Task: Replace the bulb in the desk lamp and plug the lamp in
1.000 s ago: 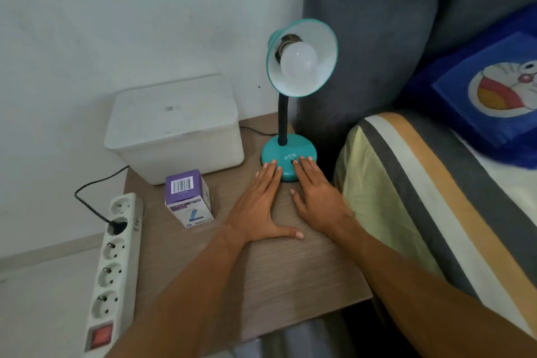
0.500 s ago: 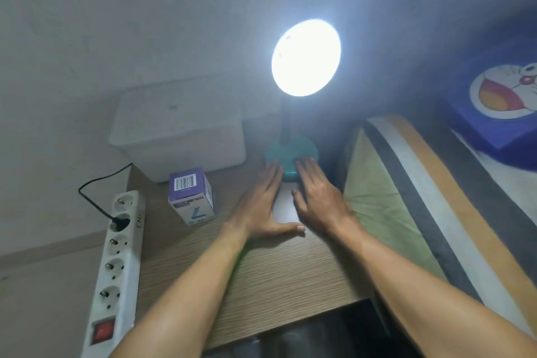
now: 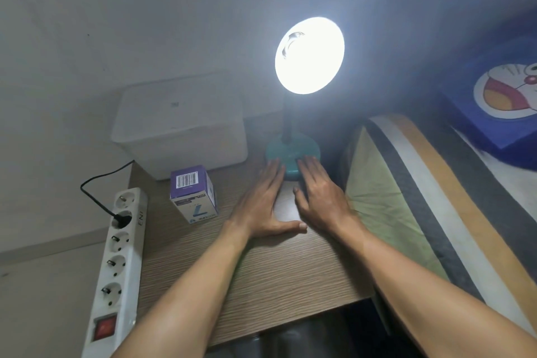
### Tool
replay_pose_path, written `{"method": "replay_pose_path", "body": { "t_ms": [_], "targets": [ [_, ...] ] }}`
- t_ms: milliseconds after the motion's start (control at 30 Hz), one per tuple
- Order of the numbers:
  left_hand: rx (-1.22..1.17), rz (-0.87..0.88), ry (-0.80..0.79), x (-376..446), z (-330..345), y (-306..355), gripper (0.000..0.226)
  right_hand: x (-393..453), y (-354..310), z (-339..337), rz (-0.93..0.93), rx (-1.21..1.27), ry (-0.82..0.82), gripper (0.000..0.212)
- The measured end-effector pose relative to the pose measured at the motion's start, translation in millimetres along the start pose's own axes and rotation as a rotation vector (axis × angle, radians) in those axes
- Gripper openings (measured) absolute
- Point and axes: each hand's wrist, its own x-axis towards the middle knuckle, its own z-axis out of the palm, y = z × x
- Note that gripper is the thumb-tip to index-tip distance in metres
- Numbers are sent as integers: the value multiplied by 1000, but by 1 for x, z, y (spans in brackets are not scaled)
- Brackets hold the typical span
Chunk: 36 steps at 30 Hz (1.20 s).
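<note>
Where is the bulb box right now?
In the head view, the bulb box stands on the wooden table's left part, in front of the white container, beside the power strip.

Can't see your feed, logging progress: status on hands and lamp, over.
Left hand and right hand flat on wooden table, fingertips at teal desk lamp base. Lamp lit. Black plug in white power strip. Nothing obstructing.

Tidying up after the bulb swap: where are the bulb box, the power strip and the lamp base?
bulb box (image 3: 193, 193): head view, top and front face.
power strip (image 3: 116, 264): head view, socket face.
lamp base (image 3: 292, 151): head view, teal top.
</note>
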Motion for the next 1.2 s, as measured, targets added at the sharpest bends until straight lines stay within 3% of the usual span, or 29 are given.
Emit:
{"method": "replay_pose_path", "body": {
  "t_ms": [933, 1200],
  "targets": [
    [-32, 19, -5, -5, -2, 0, 141, 14, -7, -6, 67, -138, 24, 63],
    [27, -37, -191, -8, -22, 16, 138, 20, -16, -40, 143, -31, -229, 77]
  ]
}}
